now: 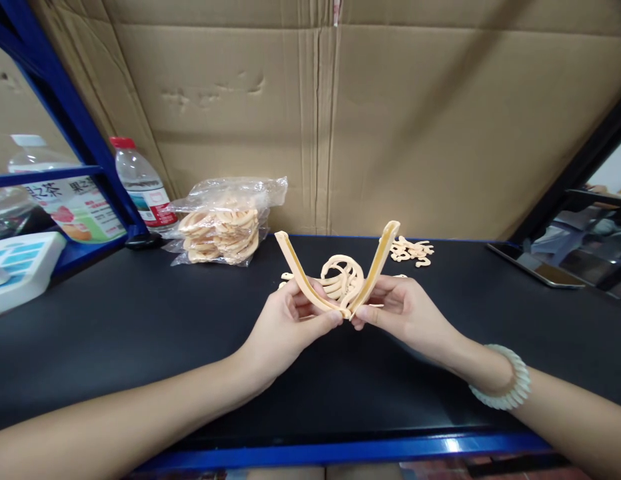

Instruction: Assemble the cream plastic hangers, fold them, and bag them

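Observation:
Over the black table (310,373), my left hand (283,327) pinches a curved peach-coloured strip (296,261) with a darker tan inner face. My right hand (413,313), below a pale beaded bracelet, pinches a similar curved strip (381,257). The two strips spread upward in a V, and their lower ends meet between my fingertips; whether they are joined there I cannot tell. Just behind my hands lie several loose curved peach pieces (344,267), partly hidden by the fingers and strips.
A clear plastic bag (223,227) of similar pieces sits at the back left, beside a red-capped bottle (143,187). Small peach pieces (410,251) lie at the back right, with a flat dark phone-like object (535,267) farther right. Cardboard (440,120) walls the back.

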`<action>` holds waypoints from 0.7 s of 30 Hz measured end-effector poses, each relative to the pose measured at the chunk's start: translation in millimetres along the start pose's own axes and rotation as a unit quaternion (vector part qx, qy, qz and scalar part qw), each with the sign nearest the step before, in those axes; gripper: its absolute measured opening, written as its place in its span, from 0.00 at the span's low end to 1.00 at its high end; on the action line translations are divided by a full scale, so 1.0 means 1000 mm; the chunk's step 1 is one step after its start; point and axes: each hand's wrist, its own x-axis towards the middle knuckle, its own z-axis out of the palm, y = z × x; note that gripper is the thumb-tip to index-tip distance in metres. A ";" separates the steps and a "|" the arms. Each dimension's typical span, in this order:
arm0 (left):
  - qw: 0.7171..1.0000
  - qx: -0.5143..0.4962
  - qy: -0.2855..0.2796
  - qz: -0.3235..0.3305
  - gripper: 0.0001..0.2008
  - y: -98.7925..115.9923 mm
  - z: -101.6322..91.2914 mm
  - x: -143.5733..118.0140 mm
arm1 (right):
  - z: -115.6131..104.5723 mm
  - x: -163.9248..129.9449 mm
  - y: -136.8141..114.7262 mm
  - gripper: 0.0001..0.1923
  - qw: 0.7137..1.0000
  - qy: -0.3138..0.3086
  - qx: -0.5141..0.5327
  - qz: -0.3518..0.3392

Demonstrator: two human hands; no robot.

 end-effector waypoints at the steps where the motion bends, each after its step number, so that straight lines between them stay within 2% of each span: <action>1: 1.000 0.003 0.005 0.002 0.14 0.000 0.000 0.000 | 0.000 0.000 0.000 0.11 1.000 0.005 -0.006 0.006; 10: 1.000 0.012 0.021 0.004 0.13 -0.007 0.000 0.003 | 0.002 0.003 0.010 0.13 0.998 0.041 -0.021 0.039; 13: 1.000 0.011 0.026 -0.004 0.13 -0.007 -0.001 0.003 | -0.001 0.005 0.008 0.12 0.998 0.031 -0.016 0.051; 15: 0.999 0.009 0.040 -0.013 0.14 -0.005 -0.004 0.006 | -0.009 0.007 0.004 0.11 0.999 0.026 -0.005 0.047; 18: 0.998 -0.003 0.069 -0.013 0.16 -0.001 -0.013 0.012 | -0.031 0.010 -0.004 0.12 0.998 0.057 0.004 0.001; 21: 0.996 -0.009 0.086 -0.011 0.15 0.006 -0.023 0.019 | -0.054 0.015 -0.011 0.11 0.992 0.065 -0.088 -0.054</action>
